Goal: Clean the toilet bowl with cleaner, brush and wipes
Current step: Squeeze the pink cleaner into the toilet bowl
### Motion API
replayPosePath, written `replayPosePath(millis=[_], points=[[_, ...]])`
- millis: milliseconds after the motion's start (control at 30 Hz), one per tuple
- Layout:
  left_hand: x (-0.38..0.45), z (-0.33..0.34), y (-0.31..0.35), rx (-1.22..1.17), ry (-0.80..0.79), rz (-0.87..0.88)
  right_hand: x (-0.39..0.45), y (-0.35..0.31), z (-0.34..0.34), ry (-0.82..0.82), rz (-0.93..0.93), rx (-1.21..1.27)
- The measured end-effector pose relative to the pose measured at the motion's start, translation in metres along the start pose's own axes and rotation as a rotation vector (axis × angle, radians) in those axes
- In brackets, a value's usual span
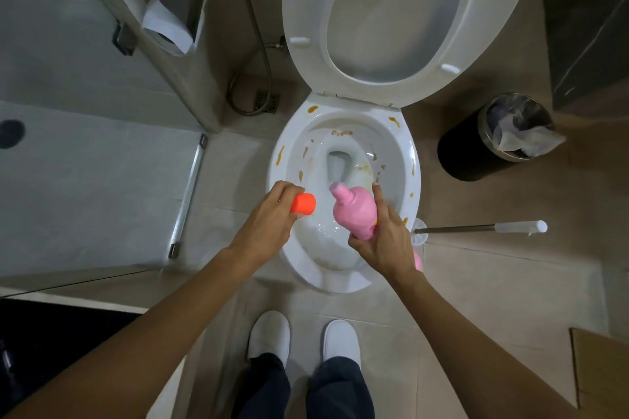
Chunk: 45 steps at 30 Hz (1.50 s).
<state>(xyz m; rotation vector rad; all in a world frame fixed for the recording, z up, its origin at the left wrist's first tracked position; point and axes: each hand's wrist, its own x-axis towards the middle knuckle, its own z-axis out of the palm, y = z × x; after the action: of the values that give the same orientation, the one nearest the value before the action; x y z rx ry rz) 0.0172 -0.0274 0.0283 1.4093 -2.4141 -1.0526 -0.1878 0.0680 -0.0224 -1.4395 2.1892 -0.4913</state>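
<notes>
The white toilet bowl stands open, its seat and lid raised, with yellow-brown stains on the rim and inside. My right hand grips a pink cleaner bottle tilted over the bowl, its uncapped neck pointing toward the water. My left hand holds the orange cap over the bowl's left rim. A toilet brush with a metal and white handle lies on the floor to the right of the bowl.
A black bin with a plastic liner stands at the right. A toilet paper holder hangs on the partition at the left, with a spray hose behind it. My white shoes stand before the bowl. Cardboard lies at the lower right.
</notes>
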Motion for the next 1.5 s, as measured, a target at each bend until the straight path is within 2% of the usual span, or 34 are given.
replayPosePath(millis=[167,267,467,833,1200,1500], points=[[-0.006,0.035,-0.011,0.014,-0.065,-0.079,0.015,0.003,0.003,-0.044,0.129,-0.080],[-0.010,0.051,-0.020,0.014,-0.066,-0.152,0.025,0.003,0.005,-0.068,0.142,-0.147],[-0.018,0.067,-0.032,-0.054,-0.040,-0.195,0.047,0.001,0.011,-0.115,0.146,-0.195],[-0.008,0.063,-0.049,-0.100,0.039,-0.189,0.094,-0.014,0.038,-0.279,0.199,-0.314],[-0.003,0.058,-0.074,-0.114,0.085,-0.188,0.147,-0.028,0.043,-0.254,0.248,-0.336],[-0.004,0.057,-0.076,-0.111,0.123,-0.166,0.150,-0.042,0.047,-0.291,0.220,-0.424]])
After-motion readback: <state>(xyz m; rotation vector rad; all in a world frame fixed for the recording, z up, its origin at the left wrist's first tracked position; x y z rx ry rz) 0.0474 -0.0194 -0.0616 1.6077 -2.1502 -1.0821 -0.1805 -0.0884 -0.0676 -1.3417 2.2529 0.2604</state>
